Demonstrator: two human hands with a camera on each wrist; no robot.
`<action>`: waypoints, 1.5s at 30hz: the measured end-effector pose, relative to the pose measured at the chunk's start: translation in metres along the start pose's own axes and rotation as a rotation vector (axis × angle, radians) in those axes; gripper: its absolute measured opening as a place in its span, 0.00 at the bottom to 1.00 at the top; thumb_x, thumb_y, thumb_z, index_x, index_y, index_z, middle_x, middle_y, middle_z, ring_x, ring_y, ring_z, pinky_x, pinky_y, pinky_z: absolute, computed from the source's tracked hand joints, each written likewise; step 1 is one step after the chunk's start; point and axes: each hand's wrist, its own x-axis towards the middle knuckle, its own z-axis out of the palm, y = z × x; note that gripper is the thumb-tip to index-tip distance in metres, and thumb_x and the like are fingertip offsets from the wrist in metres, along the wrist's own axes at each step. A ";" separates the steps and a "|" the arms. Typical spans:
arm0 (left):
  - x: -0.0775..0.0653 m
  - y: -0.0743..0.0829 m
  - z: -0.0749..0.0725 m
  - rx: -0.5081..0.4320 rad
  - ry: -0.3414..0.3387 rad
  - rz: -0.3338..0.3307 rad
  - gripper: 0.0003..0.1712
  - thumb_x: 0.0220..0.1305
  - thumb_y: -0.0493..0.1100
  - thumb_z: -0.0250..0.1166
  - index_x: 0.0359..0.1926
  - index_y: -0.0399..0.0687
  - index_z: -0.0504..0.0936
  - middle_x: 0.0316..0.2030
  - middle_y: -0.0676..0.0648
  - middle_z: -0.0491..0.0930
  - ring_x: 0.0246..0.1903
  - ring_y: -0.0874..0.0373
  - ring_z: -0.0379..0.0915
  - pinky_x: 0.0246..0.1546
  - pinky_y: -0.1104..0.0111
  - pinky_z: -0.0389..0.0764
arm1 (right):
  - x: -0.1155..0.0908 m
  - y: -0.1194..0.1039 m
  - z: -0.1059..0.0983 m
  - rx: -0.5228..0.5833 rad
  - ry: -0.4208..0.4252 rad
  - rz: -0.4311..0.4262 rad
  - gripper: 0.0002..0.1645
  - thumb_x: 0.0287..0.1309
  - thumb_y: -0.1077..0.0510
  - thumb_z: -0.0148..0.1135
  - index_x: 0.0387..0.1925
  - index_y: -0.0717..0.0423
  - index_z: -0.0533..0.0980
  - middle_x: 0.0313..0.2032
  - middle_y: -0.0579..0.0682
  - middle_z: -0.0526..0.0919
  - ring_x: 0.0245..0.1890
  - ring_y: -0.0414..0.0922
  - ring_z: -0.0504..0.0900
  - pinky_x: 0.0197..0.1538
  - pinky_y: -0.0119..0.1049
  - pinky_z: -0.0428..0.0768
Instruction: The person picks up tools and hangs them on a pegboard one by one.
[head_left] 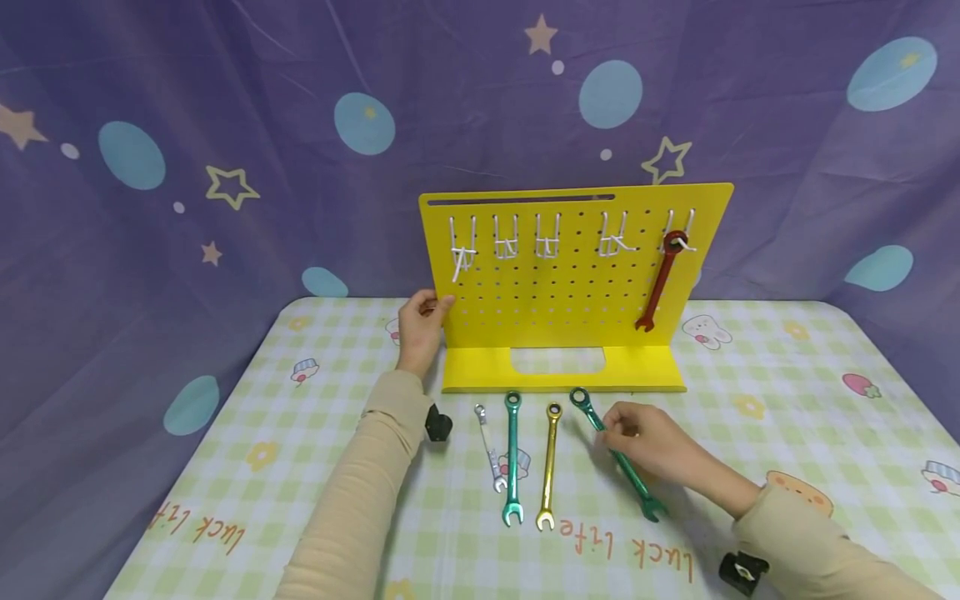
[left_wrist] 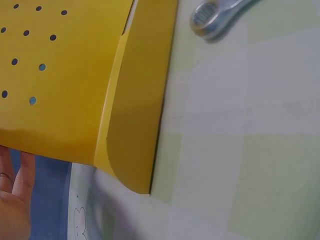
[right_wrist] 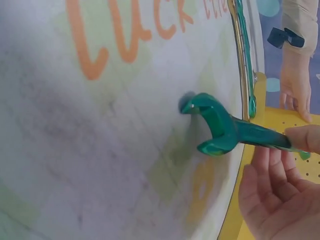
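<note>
My right hand (head_left: 648, 437) pinches a dark green combination wrench (head_left: 630, 471) near its middle, between thumb and fingers. The wrench slants with its ring end toward the board, and its open jaw (right_wrist: 215, 125) hangs close over the cloth in the right wrist view. My left hand (head_left: 422, 329) grips the left edge of a yellow pegboard (head_left: 555, 312), fingers (left_wrist: 22, 177) reaching behind it. A red wrench (head_left: 658, 283) hangs from the rightmost white hook. In front of the board lie a small silver wrench (head_left: 489, 446), a teal wrench (head_left: 513, 458) and a gold wrench (head_left: 550, 467).
Several white wire hooks (head_left: 547, 247) line the upper part of the board with nothing on them. The board's yellow foot (head_left: 480, 371) rests on a checked tablecloth (head_left: 300, 450). Behind the table hangs a purple curtain (head_left: 270, 125).
</note>
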 end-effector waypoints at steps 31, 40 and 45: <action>0.001 -0.001 0.000 0.001 -0.001 0.014 0.15 0.66 0.44 0.67 0.41 0.34 0.81 0.32 0.45 0.77 0.33 0.58 0.69 0.34 0.74 0.72 | 0.009 -0.029 -0.077 0.014 0.132 -0.047 0.17 0.68 0.52 0.62 0.45 0.63 0.75 0.35 0.51 0.85 0.36 0.45 0.83 0.39 0.40 0.81; 0.001 -0.002 0.000 -0.009 -0.002 0.028 0.14 0.66 0.43 0.66 0.39 0.34 0.80 0.31 0.46 0.76 0.31 0.59 0.69 0.31 0.75 0.71 | 0.017 -0.038 -0.093 0.004 0.176 -0.033 0.18 0.69 0.50 0.60 0.46 0.64 0.75 0.39 0.54 0.87 0.37 0.44 0.83 0.38 0.36 0.80; 0.002 -0.002 0.000 0.003 0.002 0.023 0.14 0.66 0.43 0.67 0.40 0.33 0.80 0.31 0.46 0.76 0.30 0.60 0.69 0.30 0.76 0.70 | 0.025 -0.043 -0.099 0.006 0.197 -0.033 0.20 0.70 0.49 0.59 0.48 0.64 0.74 0.42 0.56 0.86 0.37 0.44 0.82 0.38 0.34 0.80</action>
